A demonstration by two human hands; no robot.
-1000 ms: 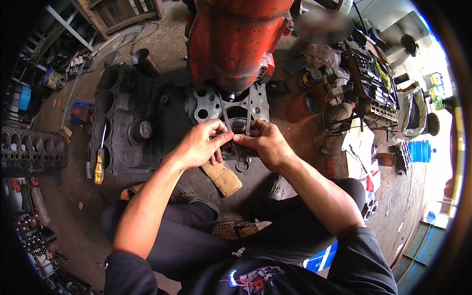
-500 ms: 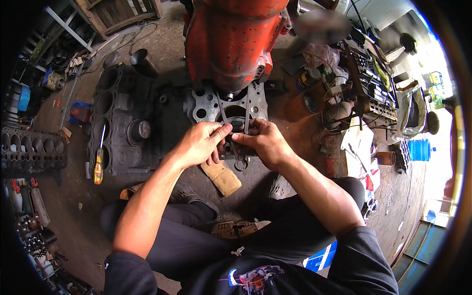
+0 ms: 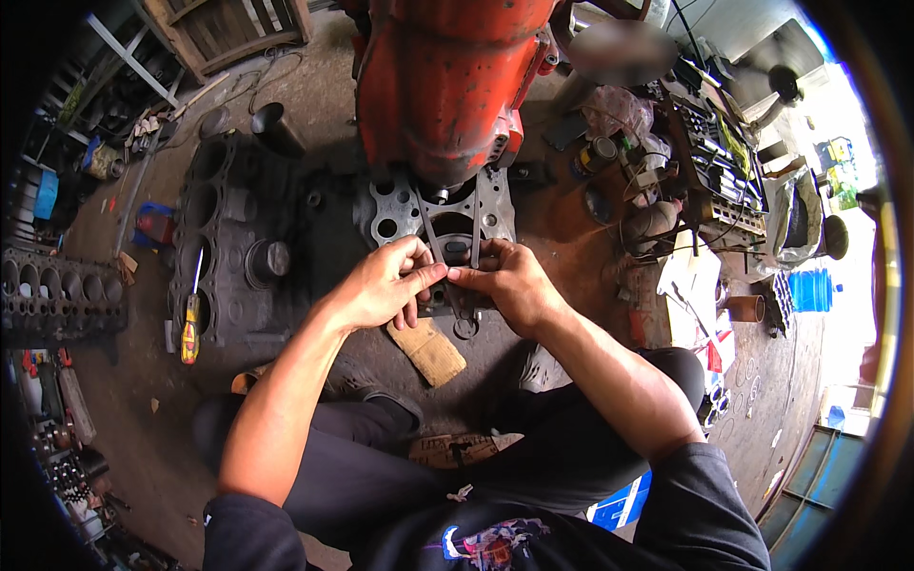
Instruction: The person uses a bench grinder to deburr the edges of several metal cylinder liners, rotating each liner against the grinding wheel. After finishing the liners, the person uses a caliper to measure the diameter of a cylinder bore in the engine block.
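Observation:
My left hand [image 3: 386, 283] and my right hand [image 3: 506, 285] meet over the engine part with thumb tips together, fingers curled. Each pinches near the lower end of a narrow grey strip: a left strip [image 3: 426, 221] and a right strip [image 3: 476, 225]. The strips reach up over a grey metal plate [image 3: 387, 211] with round holes; whether they are one piece is hidden by my fingers. Between them sits a small dark oval piece [image 3: 457, 246]. Just below my hands shows a dark ring-shaped end [image 3: 466, 327].
A red machine housing [image 3: 447, 86] rises directly ahead. Left are a dark engine block [image 3: 219, 247] with a yellow-handled screwdriver [image 3: 192, 328] and another block [image 3: 62, 290]. A cardboard piece [image 3: 427, 350] lies below my hands. Right stands a tool-filled rack [image 3: 719, 152].
My thumbs have slid down slightly and now touch at the tips, leaving the small dark oval piece more exposed. The view has shifted a little.

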